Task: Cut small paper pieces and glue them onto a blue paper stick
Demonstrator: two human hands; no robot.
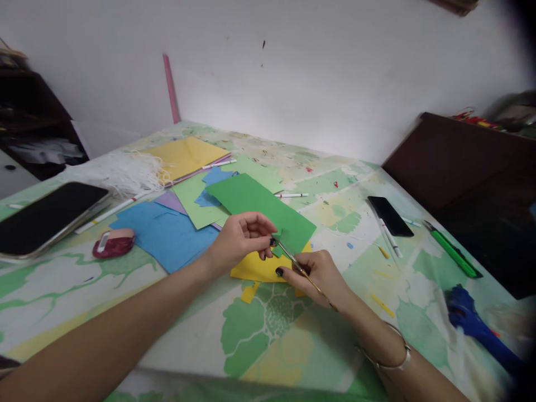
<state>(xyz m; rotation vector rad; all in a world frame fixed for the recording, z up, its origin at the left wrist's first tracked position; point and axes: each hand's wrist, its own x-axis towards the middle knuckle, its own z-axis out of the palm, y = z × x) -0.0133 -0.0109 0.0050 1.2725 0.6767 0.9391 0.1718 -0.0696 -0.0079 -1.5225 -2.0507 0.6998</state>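
My left hand (pixel 247 237) is closed in a pinch, thumb against fingertips, on what looks like a small piece of green paper (pixel 277 252). In my right hand (pixel 320 276) is a thin tool with a silver front and golden handle (pixel 312 281); its exact kind is unclear. The tool slants up and left, its tip at my left fingertips. Behind and partly under my hands lies a green paper sheet (pixel 262 200). Below them is a yellow paper sheet (pixel 253 269), with a small yellow scrap (pixel 250 292) by its front edge.
Blue paper (pixel 167 234), an eraser-like maroon object (pixel 114 243), a large phone (pixel 50 218) and white shredded strands (pixel 125 174) lie left. Orange-yellow paper (pixel 188 156) lies farther back. At right are a black phone (pixel 390 216), a green cutter (pixel 454 254) and a blue glue gun (pixel 477 324).
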